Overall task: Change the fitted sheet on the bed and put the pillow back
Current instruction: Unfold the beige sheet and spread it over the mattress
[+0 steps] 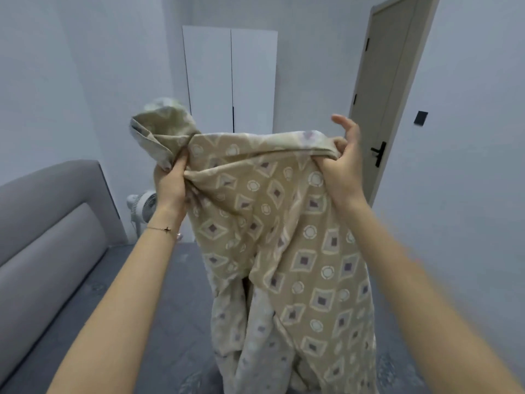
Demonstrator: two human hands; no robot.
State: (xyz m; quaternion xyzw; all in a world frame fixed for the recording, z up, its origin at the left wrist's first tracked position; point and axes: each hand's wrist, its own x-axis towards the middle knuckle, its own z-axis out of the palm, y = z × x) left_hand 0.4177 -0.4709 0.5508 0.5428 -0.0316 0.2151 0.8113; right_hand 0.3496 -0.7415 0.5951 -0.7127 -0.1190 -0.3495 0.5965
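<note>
**Sheet held up by its top edge, hanging long-axis down over the bed**

Both hands up at chest height, arms out fwd. Left hand (170,180) is fisted on a bunch of the patterned fitted sheet (284,237), w/ a gathered corner pouch flopping up and left above the knuckles. Right hand (345,166) pinches the same top edge w/ thumb and lower fingers; index and middle are lifted off the cloth, so the grip is partial.

Key relation: the top edge runs roughly level, left-right btwn the hands, and the rest of the sheet drops straight down from it, long axis vertical, lower end bunched on the grey mattress (159,322) directly below and in front. Headboard (48,223) is to the left, so the bed's length runs left-right across the view. Hands look abt equally far out; the left holds the corner, so it's prob the one to lead toward the headboard end.

Judgement: still sorting the sheet, no corner fitted yet. No pillow in view. Wardrobe (230,81), door (389,81), fan (145,203) behind.
</note>
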